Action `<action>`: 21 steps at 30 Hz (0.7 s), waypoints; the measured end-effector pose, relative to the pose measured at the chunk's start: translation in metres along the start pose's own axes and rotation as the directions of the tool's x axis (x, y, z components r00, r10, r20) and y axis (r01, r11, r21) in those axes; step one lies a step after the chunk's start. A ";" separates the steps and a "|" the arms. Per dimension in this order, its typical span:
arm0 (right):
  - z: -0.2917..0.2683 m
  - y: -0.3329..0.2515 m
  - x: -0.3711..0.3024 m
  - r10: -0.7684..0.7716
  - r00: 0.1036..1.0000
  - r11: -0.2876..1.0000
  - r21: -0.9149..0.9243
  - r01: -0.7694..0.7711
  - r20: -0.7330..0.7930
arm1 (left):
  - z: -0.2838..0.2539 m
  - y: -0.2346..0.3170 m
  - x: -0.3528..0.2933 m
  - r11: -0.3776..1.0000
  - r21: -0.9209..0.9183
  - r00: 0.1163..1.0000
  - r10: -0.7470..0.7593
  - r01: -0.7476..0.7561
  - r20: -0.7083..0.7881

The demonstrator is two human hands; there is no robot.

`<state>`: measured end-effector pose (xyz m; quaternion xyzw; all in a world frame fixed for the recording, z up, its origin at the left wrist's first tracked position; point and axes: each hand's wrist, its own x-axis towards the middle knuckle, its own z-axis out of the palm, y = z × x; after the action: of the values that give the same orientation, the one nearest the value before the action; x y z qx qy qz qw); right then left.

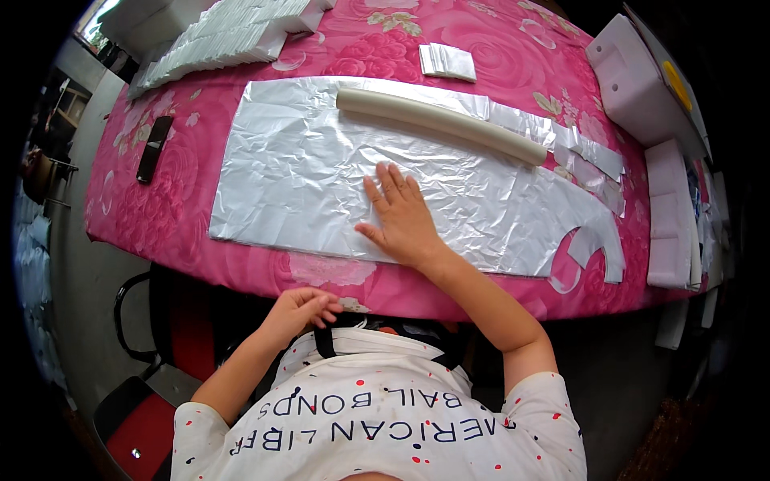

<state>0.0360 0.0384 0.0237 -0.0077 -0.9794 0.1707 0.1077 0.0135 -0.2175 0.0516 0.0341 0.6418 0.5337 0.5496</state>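
Note:
A flat, crinkled silvery-white plastic sheet or bag stack [297, 184] lies on the table, with a curved cutout between strips at its right end. My right hand [399, 216] rests palm down on it, near the middle, fingers stretched out and slightly spread. Across its far side lies a beige tube [437, 122], just beyond my right hand's fingertips and apart from them. My left hand [303, 309] hangs at the table's near edge, in front of my body. Its fingers are loosely bent and partly apart, with nothing visible in them.
A pink flowered cloth [180, 212] covers the table. Folded white packets [233, 40] are piled at the far left; a smaller stack [447, 62] sits beyond the tube. A dark phone [155, 150] lies left. White foam boxes [642, 88] stand right. Red-and-black chairs [138, 425] are lower left.

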 end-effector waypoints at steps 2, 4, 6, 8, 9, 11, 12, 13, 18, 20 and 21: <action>0.005 -0.036 -0.009 -0.027 0.996 0.997 0.075 0.021 0.086 | -0.006 -0.021 -0.010 0.995 -0.008 0.995 -0.103 0.103 0.010; 0.016 -0.073 -0.021 -0.105 0.986 0.979 0.189 0.079 0.129 | -0.009 -0.033 -0.011 0.983 -0.131 0.991 -0.132 0.126 -0.036; 0.034 -0.103 -0.035 -0.203 0.975 0.949 0.265 0.172 0.094 | -0.009 -0.038 -0.010 0.944 -0.304 0.985 -0.155 0.127 -0.073; 0.027 -0.121 -0.039 -0.251 0.955 0.898 0.406 0.169 0.159 | -0.004 -0.047 -0.009 0.949 -0.312 0.977 -0.108 0.046 -0.185; 0.025 -0.124 -0.039 -0.289 0.939 0.877 0.444 0.182 0.186 | -0.002 -0.050 -0.008 0.951 -0.309 0.968 -0.084 0.006 -0.238; 0.022 -0.122 -0.039 -0.376 0.919 0.861 0.412 0.300 0.116 | -0.008 -0.048 -0.009 0.996 -0.073 0.967 0.037 -0.057 -0.251; 0.019 -0.119 -0.037 -0.416 0.906 0.851 0.389 0.354 0.085 | -0.014 -0.041 -0.011 0.969 0.232 0.969 0.135 -0.085 -0.209; 0.013 -0.113 -0.033 -0.477 0.878 0.828 0.356 0.433 0.044 | -0.016 -0.030 -0.017 0.850 0.515 0.966 0.217 -0.114 -0.145; -0.022 -0.062 -0.007 -0.598 0.800 0.791 0.208 0.576 0.059 | 0.003 0.038 -0.028 0.477 0.837 0.803 0.591 -0.268 -0.079; -0.039 -0.033 0.007 -0.520 0.854 0.809 0.322 0.492 -0.001 | -0.004 0.046 -0.023 0.494 0.799 0.681 0.716 -0.342 -0.151; -0.047 -0.017 0.016 -0.443 0.892 0.802 0.404 0.440 -0.092 | -0.006 0.055 -0.025 0.535 0.774 0.643 0.732 -0.338 -0.225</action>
<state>0.0308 0.0383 0.0759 0.2439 -0.8956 0.3446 0.1400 -0.0114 -0.2137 0.1071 0.2858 0.8655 0.3996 0.0976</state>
